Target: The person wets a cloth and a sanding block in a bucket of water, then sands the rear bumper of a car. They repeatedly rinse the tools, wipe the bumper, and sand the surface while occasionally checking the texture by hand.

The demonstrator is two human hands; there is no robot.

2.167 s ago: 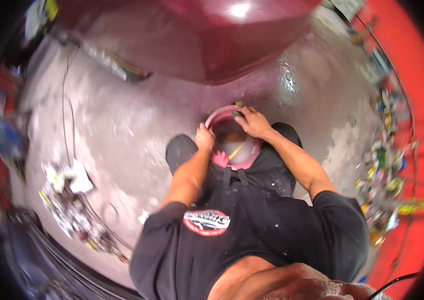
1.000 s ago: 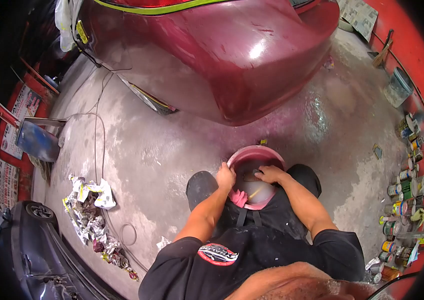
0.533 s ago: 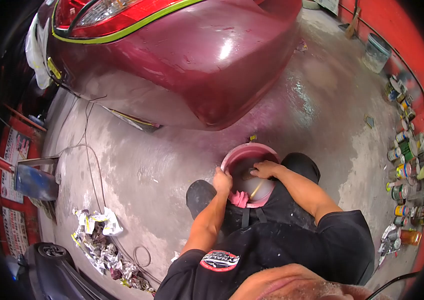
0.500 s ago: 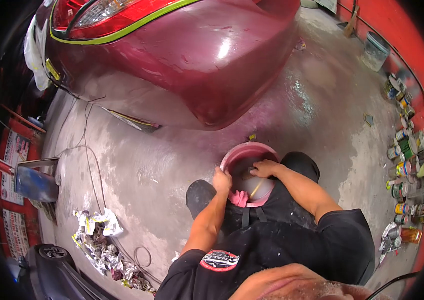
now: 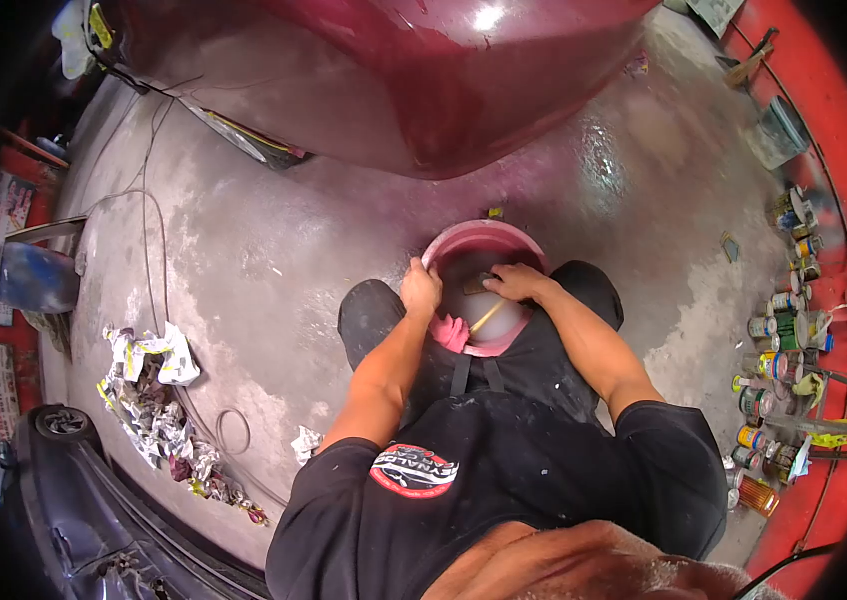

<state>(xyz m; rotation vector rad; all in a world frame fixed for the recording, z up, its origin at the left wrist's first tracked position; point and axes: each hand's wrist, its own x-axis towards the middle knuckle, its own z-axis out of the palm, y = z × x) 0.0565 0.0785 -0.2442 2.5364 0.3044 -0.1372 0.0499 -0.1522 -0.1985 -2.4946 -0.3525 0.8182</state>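
A pink bucket [image 5: 489, 231] with cloudy water stands between my knees. My left hand [image 5: 422, 288] is closed on the bucket's left rim. Inside the bucket, my right hand [image 5: 515, 281] pinches a small dark flat piece [image 5: 474, 285] above the water. A pink cloth [image 5: 451, 332] hangs at the near left rim, beside a pale stick [image 5: 489, 314] that slants in the bucket. Beyond the bucket is the dark red car bumper [image 5: 434, 110], its surface dulled in places.
Paint cans [image 5: 792, 330] line the red wall at the right, near a clear bucket [image 5: 777, 135]. Crumpled paper [image 5: 159, 400] and a cable [image 5: 234, 430] lie at the left. A dark car part [image 5: 94, 510] is at the lower left.
The view has tilted down, so the bumper sits higher and its tail light is out of frame. Both hands remain at the bucket, the dark piece now showing more clearly.
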